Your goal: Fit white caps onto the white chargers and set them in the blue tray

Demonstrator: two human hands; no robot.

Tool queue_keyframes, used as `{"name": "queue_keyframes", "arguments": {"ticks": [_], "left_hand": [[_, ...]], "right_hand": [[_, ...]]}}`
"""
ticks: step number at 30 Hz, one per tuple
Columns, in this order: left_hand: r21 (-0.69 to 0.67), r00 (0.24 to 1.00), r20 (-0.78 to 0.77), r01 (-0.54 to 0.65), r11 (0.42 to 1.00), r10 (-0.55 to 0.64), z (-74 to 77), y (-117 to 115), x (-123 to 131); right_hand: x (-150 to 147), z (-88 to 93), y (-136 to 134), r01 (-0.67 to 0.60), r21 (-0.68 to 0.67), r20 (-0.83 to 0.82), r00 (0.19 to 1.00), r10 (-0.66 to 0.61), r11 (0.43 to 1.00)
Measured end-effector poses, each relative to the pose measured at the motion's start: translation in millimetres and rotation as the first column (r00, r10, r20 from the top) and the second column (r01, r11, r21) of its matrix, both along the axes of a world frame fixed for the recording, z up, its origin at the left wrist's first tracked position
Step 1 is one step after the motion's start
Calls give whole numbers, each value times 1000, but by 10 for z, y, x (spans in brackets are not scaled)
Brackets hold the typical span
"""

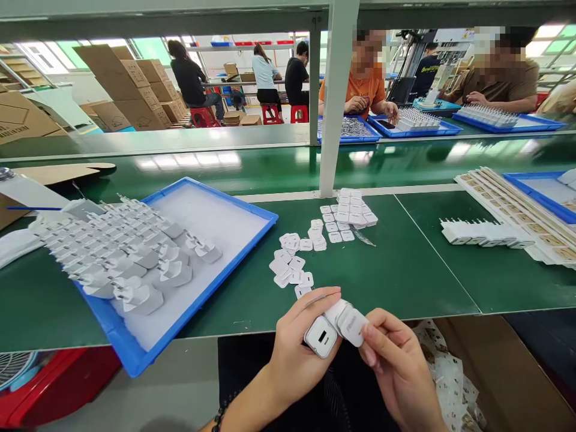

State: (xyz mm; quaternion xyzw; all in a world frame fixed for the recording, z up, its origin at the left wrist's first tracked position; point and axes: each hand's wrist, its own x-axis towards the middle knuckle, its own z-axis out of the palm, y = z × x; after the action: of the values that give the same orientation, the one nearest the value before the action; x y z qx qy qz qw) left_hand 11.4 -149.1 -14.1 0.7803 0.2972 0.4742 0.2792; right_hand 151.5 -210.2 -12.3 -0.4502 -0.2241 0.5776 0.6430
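My left hand (294,348) holds a white charger plug (321,336) with its port face turned toward me, just below the green table's front edge. My right hand (398,366) pinches a second white piece (353,324) pressed against that charger. Several small white stickers (292,264) lie scattered on the table just beyond my hands. A blue tray (216,228) at left holds several rows of white charger plugs (117,246).
A white post (335,96) rises from the table's middle. Stacked white pieces (353,207) sit at its foot. A row of white plugs (483,233) and label strips (513,210) lie at right. People work at tables beyond. A cardboard box (495,372) stands at lower right.
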Motion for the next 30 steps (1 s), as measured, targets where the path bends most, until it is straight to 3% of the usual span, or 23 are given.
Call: {"name": "queue_keyframes", "arguments": {"ticks": [17,22,30], "left_hand": [[48,1000,-2,20,999,-20,-71,-17,-4],[59,999,-31,28,998,-26,-101,-26,-32],[39,999,-37,15,999,-13,-66,-35,-28]], "right_hand": [[-217,-117,-5,133,68,-195,974,-117,989],[-223,-111,7,130,44,-151,981,-122,991],[-188,-171,0,175,29,54,983,-176,984]]}}
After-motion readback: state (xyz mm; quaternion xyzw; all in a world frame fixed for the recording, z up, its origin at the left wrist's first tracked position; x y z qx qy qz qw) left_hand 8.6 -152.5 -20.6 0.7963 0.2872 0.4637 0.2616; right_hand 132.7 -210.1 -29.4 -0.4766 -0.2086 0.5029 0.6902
